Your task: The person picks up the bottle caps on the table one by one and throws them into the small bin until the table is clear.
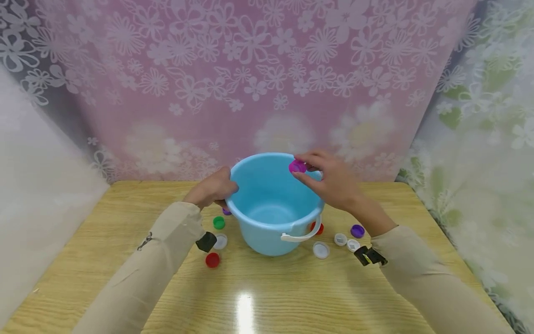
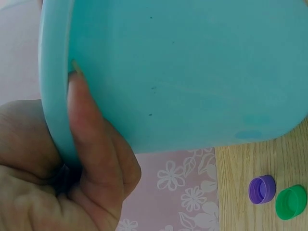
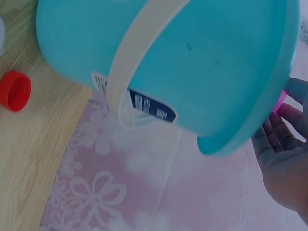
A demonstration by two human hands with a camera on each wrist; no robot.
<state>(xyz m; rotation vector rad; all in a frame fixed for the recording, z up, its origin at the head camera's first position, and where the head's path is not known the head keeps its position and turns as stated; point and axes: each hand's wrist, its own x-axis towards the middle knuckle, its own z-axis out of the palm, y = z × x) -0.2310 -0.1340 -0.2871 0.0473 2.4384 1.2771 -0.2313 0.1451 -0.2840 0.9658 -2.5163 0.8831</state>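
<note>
A light blue bucket [image 1: 271, 236] stands on the wooden table, its mouth tipped toward the head camera and its white handle [image 1: 301, 237] hanging down the near right side. My left hand [image 1: 214, 186] grips the bucket's left rim, fingers curled over the edge, as the left wrist view also shows. Over the right part of the rim, my right hand [image 1: 331, 181] pinches a pink bottle cap [image 1: 297, 166] between thumb and fingers. Most of that cap is hidden behind the rim in the right wrist view. Inside the bucket, the visible floor shows only blue plastic.
Left of the bucket lie a green cap [image 1: 219, 222], a purple cap [image 2: 262, 189], a white cap [image 1: 220, 241] and a red cap [image 1: 212, 260]. To its right are another red cap [image 3: 15, 91], several white caps [image 1: 321, 250] and a purple cap [image 1: 357, 231]. A pink floral curtain [image 1: 250, 93] hangs behind the table.
</note>
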